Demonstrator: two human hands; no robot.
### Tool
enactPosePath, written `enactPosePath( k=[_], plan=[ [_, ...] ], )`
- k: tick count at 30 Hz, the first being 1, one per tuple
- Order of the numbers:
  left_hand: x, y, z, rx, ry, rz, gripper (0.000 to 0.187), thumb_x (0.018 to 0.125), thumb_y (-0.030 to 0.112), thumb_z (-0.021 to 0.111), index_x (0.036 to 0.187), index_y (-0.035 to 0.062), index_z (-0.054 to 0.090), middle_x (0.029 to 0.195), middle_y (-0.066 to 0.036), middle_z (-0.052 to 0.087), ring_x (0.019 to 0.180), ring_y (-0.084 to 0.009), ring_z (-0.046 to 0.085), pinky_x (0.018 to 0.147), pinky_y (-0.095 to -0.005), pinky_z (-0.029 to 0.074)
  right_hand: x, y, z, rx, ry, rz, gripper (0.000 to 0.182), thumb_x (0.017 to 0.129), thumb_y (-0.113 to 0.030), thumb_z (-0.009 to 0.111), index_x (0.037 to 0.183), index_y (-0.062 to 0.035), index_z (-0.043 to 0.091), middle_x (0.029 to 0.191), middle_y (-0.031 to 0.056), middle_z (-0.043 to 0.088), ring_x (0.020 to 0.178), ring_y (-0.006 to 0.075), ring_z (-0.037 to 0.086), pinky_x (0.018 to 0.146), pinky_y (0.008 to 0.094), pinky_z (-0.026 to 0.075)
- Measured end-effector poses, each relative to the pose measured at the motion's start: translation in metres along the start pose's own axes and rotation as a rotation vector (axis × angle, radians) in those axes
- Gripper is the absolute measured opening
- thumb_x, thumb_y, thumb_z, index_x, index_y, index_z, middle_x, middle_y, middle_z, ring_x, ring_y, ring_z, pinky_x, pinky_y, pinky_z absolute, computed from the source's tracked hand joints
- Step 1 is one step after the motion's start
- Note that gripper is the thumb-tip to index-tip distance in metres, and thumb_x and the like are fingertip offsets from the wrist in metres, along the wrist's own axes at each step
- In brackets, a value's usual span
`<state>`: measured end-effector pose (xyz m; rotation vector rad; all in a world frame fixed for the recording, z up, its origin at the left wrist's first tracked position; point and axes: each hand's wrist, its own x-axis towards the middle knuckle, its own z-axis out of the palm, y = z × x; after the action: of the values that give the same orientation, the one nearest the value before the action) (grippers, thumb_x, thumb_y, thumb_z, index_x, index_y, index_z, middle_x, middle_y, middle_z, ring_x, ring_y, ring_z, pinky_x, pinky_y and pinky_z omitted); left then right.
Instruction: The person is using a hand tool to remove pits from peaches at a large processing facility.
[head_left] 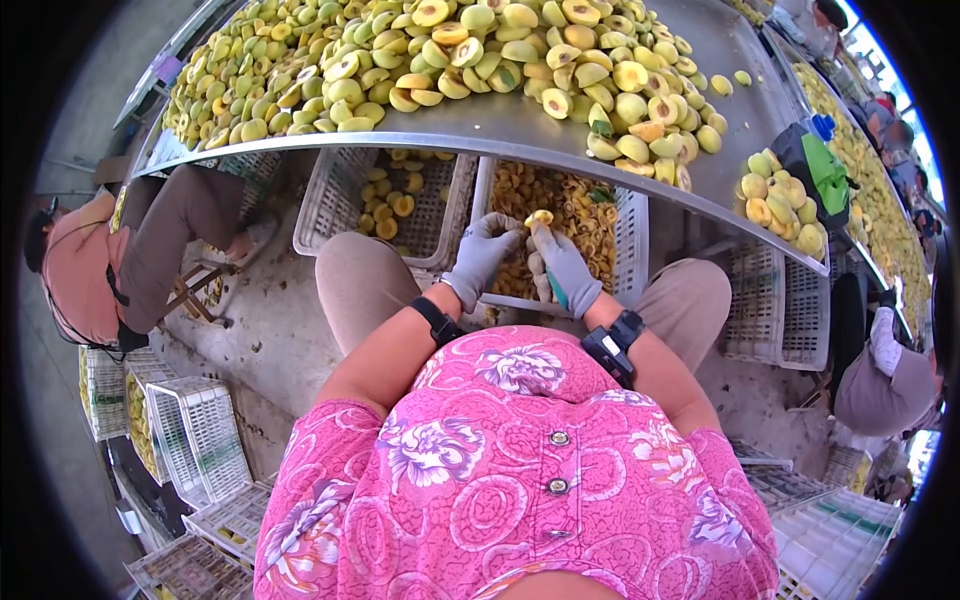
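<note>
My left hand (pixel 481 258), in a grey glove, is closed with its fingers pressed together, and what it holds, if anything, is hidden. My right hand (pixel 565 268), also gloved, pinches a yellow fruit piece (pixel 540 217) between thumb and fingertips. Both hands are close together over a crate (pixel 633 240) of yellow-brown fruit scraps (pixel 580 235) between my knees. To its left, another crate (pixel 312 215) holds several fruit halves (pixel 386 205). A metal table (pixel 470 135) above them carries a big heap of halved green-yellow fruit (pixel 450 50).
A person (pixel 90 260) sits at the far left, and another person (pixel 885 385) is at the right. White crates (pixel 200 440) are stacked at lower left, others (pixel 780 300) under the table's right side. A black container with green cloth (pixel 826 170) stands near the table's right edge.
</note>
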<state>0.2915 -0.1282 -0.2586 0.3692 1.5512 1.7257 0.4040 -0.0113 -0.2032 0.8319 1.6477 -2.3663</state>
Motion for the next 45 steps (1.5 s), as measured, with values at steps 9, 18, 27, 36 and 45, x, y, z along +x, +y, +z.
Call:
enactPosePath(
  k=[9, 18, 27, 36, 45],
  plan=[
    [0.013, 0.009, 0.009, -0.647, -0.121, -0.155, 0.029, 0.088, 0.013, 0.058, 0.116, 0.0059, 0.055, 0.107, -0.007, 0.062, 0.092, -0.0198, 0.063, 0.08, -0.0338, 0.053, 0.033, 0.019, -0.029, -0.632, 0.239, -0.38, 0.04, 0.092, -0.047, 0.054, 0.094, -0.0062, 0.051, 0.076, 0.0179, 0.063, 0.064, 0.0372, 0.062, 0.058, 0.0427, 0.051],
    [0.008, 0.009, 0.014, -0.377, -0.11, -0.189, 0.025, 0.091, 0.015, 0.063, 0.113, 0.0091, 0.056, 0.102, -0.004, 0.062, 0.084, -0.014, 0.062, 0.076, -0.0301, 0.055, 0.024, 0.015, -0.04, -1.272, 0.292, -0.528, 0.03, 0.088, -0.027, 0.053, 0.109, -0.0061, 0.045, 0.086, 0.0223, 0.065, 0.08, 0.041, 0.063, 0.068, 0.051, 0.049],
    [0.008, 0.001, 0.01, -0.349, -0.013, -0.16, 0.026, 0.09, 0.008, 0.061, 0.115, 0.0076, 0.054, 0.103, -0.007, 0.062, 0.088, -0.0175, 0.064, 0.077, -0.0322, 0.056, 0.018, 0.012, -0.03, -1.382, 0.132, -0.569, 0.025, 0.086, -0.022, 0.053, 0.104, -0.0056, 0.046, 0.081, 0.0212, 0.064, 0.075, 0.0399, 0.063, 0.062, 0.0493, 0.048],
    [0.01, 0.002, 0.014, -0.238, 0.044, -0.141, 0.022, 0.086, 0.009, 0.064, 0.106, 0.0075, 0.056, 0.09, -0.004, 0.063, 0.076, -0.0144, 0.063, 0.066, -0.0268, 0.054, 0.011, 0.012, -0.029, -1.159, 0.225, -0.524, 0.044, 0.086, -0.025, 0.056, 0.121, -0.0075, 0.037, 0.091, 0.0221, 0.064, 0.076, 0.0411, 0.063, 0.067, 0.0497, 0.05],
    [0.027, -0.023, -0.004, -0.163, -0.024, -0.305, 0.027, 0.089, 0.015, 0.062, 0.113, 0.0046, 0.055, 0.096, -0.007, 0.062, 0.082, -0.0183, 0.064, 0.07, -0.0335, 0.057, 0.044, 0.03, -0.046, -1.211, 0.074, -0.572, 0.058, 0.084, -0.022, 0.057, 0.135, -0.0128, 0.029, 0.108, 0.0251, 0.06, 0.089, 0.0429, 0.061, 0.077, 0.0499, 0.049]
  ],
)
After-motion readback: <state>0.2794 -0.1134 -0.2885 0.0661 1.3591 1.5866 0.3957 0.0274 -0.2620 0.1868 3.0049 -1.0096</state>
